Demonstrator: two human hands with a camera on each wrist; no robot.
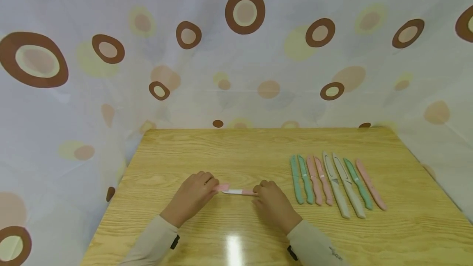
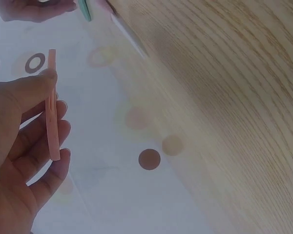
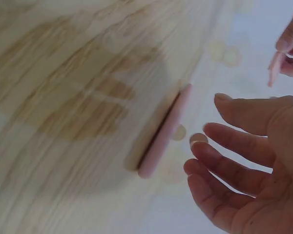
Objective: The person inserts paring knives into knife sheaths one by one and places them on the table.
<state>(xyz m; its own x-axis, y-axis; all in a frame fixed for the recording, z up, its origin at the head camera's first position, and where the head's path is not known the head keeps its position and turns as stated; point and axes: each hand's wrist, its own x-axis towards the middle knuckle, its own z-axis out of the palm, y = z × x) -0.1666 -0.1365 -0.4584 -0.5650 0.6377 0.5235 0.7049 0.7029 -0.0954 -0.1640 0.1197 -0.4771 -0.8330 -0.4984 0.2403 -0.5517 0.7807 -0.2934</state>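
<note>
Spotted curtain cloth [image 1: 236,52], white with brown and yellow rings, hangs behind and to both sides of your wooden table [image 1: 258,151]. Both your hands sit near the table's middle, toward its near edge.

Your left hand [image 1: 192,196] pinches a pink blade sheath [image 1: 223,186]; in the left wrist view the thumb and curled fingers [image 2: 58,131] clamp the sheath [image 2: 52,105] edge-on, held off the wood. The sheath sticks out of that hand toward 3 o'clock, and its open end stands at the tip of a white blade.

That blade belongs to a pink knife [image 1: 242,191] lying flat on the table between your hands, tip pointing to 9 o'clock and handle to 3 o'clock. Your right hand [image 1: 273,204] is at the handle end. From the head view it looks to touch the handle, but the right wrist view shows its fingers [image 3: 234,161] spread and relaxed, gripping nothing, with the pink handle [image 3: 163,131] lying on the wood just beside them.

At 3 o'clock from your right hand, a row of eight sheathed knives [image 1: 336,182] lies side by side: two teal, two pink, two grey-beige, one green, one pink. Their handles point toward the near edge. The row lies apart from both hands.
</note>
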